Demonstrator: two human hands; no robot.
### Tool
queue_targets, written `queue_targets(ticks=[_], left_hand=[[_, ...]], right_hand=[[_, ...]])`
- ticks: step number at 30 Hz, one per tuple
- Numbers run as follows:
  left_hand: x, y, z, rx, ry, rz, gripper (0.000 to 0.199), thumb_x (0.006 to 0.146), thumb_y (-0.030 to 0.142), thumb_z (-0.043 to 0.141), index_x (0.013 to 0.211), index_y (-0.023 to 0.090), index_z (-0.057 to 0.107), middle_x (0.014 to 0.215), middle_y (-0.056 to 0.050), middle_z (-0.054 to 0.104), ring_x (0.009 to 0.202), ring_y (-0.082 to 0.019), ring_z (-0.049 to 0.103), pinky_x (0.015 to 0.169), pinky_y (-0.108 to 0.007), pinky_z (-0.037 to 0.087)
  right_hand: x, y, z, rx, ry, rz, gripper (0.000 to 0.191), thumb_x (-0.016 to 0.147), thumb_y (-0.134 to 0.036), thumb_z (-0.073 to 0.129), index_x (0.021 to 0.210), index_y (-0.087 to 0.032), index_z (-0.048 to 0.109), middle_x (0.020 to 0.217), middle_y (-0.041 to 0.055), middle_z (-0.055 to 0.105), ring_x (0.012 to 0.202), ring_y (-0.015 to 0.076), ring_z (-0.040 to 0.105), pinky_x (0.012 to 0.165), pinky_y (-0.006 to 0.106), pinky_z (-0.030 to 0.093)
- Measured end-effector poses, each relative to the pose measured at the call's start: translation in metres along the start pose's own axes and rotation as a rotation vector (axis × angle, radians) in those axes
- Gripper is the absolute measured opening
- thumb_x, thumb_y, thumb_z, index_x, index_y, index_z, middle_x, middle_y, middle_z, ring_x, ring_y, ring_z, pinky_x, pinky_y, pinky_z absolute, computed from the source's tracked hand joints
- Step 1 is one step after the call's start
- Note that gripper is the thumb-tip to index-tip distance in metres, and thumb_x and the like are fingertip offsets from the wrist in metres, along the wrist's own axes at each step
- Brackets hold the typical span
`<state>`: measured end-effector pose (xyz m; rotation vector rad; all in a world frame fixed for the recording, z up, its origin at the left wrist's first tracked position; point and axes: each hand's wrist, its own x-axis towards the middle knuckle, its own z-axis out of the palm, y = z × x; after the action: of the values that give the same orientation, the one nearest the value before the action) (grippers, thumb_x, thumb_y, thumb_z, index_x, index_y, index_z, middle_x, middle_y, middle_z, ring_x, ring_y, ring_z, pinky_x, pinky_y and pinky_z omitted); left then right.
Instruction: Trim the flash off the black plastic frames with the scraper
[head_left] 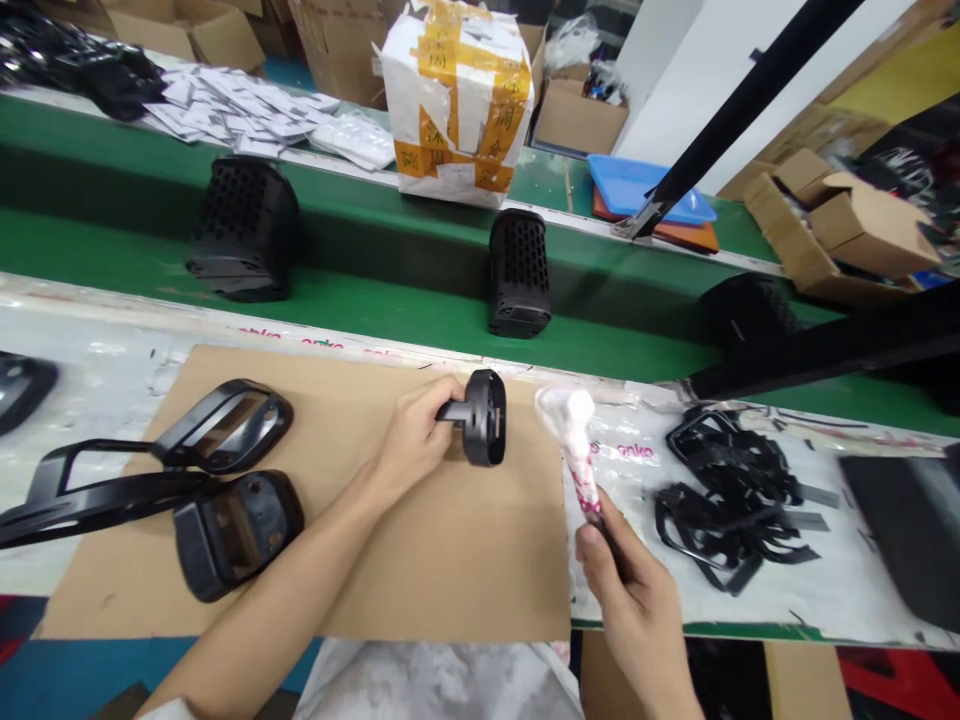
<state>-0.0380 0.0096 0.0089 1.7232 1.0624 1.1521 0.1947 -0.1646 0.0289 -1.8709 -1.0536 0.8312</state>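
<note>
Over the cardboard sheet (450,580), my left hand (420,425) is closed around the handle of a black plastic part (486,420); its oval end points right. My right hand (637,590) grips a hammer (576,440) by its dark handle, with the head and upper shaft wrapped in white material printed with pink. The hammer head is up, to the right of the part and apart from it. At the left, black plastic handle frames with oval ends (240,530) lie partly on the cardboard, just beyond my left forearm.
Thin black plastic frames (727,500) are heaped at the right, near a dark flat panel (900,530). Perforated black housings (519,272) stand on the green conveyor (375,285) beyond. A taped white box (457,105) sits behind. A black post (750,90) slants across the right.
</note>
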Motion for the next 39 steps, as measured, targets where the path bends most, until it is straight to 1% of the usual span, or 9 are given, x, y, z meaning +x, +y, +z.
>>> queue_targets(ticks=[2, 4, 8, 11, 17, 25, 33, 36, 39], left_hand=[[0.003, -0.002, -0.001, 0.12, -0.055, 0.041, 0.025, 0.071, 0.001, 0.04, 0.079, 0.022, 0.049, 0.071, 0.003, 0.05, 0.065, -0.014, 0.046, 0.064, -0.025, 0.037], [0.006, -0.005, 0.001, 0.18, -0.098, 0.058, 0.027, 0.07, -0.001, 0.038, 0.079, 0.022, 0.049, 0.072, 0.003, 0.051, 0.066, -0.015, 0.047, 0.066, -0.025, 0.038], [0.007, -0.008, 0.004, 0.239, -0.1, 0.033, 0.027, 0.07, -0.002, 0.039, 0.077, 0.023, 0.048, 0.074, 0.002, 0.054, 0.068, -0.016, 0.049, 0.067, -0.025, 0.039], [0.007, -0.006, 0.006, 0.267, -0.101, 0.019, 0.027, 0.068, -0.001, 0.039, 0.076, 0.023, 0.047, 0.074, 0.002, 0.055, 0.068, -0.016, 0.05, 0.067, -0.025, 0.039], [0.009, -0.003, 0.009, 0.255, -0.097, 0.042, 0.026, 0.066, -0.001, 0.04, 0.075, 0.023, 0.048, 0.073, 0.002, 0.055, 0.068, -0.016, 0.05, 0.066, -0.026, 0.037], [0.011, -0.022, 0.001, -0.052, 0.001, -0.124, 0.018, 0.074, 0.004, 0.043, 0.071, 0.021, 0.046, 0.067, 0.004, 0.049, 0.065, -0.013, 0.045, 0.064, -0.025, 0.036], [0.016, -0.008, 0.013, -0.802, 0.054, -0.201, 0.051, 0.081, 0.046, 0.079, 0.064, 0.022, 0.037, 0.061, 0.006, 0.034, 0.058, -0.01, 0.038, 0.058, -0.026, 0.04], [0.014, -0.001, 0.009, -0.831, 0.029, -0.191, 0.058, 0.081, 0.054, 0.079, 0.062, 0.022, 0.034, 0.06, 0.005, 0.035, 0.058, -0.011, 0.04, 0.059, -0.028, 0.042], [0.01, -0.002, 0.002, -0.663, 0.039, -0.148, 0.045, 0.086, 0.04, 0.073, 0.064, 0.022, 0.039, 0.063, 0.003, 0.041, 0.06, -0.013, 0.044, 0.059, -0.028, 0.039]], right_hand=[[0.005, 0.001, -0.008, -0.097, -0.127, -0.007, 0.053, 0.094, -0.052, 0.071, 0.139, -0.023, 0.072, 0.13, 0.0134, 0.074, 0.104, 0.0299, 0.071, 0.056, 0.023, 0.057], [0.006, 0.001, -0.013, -0.113, -0.189, 0.023, 0.055, 0.094, -0.053, 0.07, 0.141, -0.024, 0.07, 0.137, 0.0139, 0.07, 0.1, 0.0298, 0.072, 0.048, 0.022, 0.053], [-0.004, 0.011, -0.009, 0.032, -0.092, 0.122, 0.061, 0.093, -0.055, 0.072, 0.144, -0.022, 0.067, 0.097, 0.0096, 0.078, 0.058, 0.0161, 0.059, 0.045, 0.025, 0.049], [-0.01, 0.018, 0.007, 0.124, 0.0, 0.109, 0.062, 0.1, -0.055, 0.063, 0.149, -0.018, 0.062, 0.076, 0.0033, 0.068, 0.054, 0.014, 0.053, 0.048, 0.025, 0.048], [0.006, 0.004, 0.021, -0.173, -0.408, 0.007, 0.052, 0.104, -0.05, 0.056, 0.146, -0.023, 0.066, 0.081, 0.0041, 0.07, 0.077, 0.0223, 0.065, 0.072, 0.031, 0.058], [-0.002, 0.009, 0.011, 0.173, -0.104, 0.245, 0.067, 0.094, -0.06, 0.069, 0.146, -0.019, 0.065, 0.072, 0.0001, 0.061, 0.051, 0.0113, 0.045, 0.042, 0.022, 0.039], [-0.006, 0.002, 0.015, 0.425, 0.02, 0.086, 0.051, 0.099, -0.048, 0.07, 0.145, -0.027, 0.065, 0.066, -0.0033, 0.059, 0.041, 0.0063, 0.039, 0.036, 0.017, 0.031], [-0.009, 0.002, 0.011, 0.414, 0.042, 0.045, 0.044, 0.099, -0.046, 0.071, 0.138, -0.026, 0.07, 0.064, -0.0031, 0.06, 0.041, 0.0058, 0.038, 0.037, 0.017, 0.032], [-0.011, 0.006, 0.003, 0.33, 0.049, 0.0, 0.04, 0.099, -0.045, 0.07, 0.134, -0.026, 0.073, 0.064, -0.0023, 0.063, 0.041, 0.0071, 0.042, 0.038, 0.018, 0.038]])
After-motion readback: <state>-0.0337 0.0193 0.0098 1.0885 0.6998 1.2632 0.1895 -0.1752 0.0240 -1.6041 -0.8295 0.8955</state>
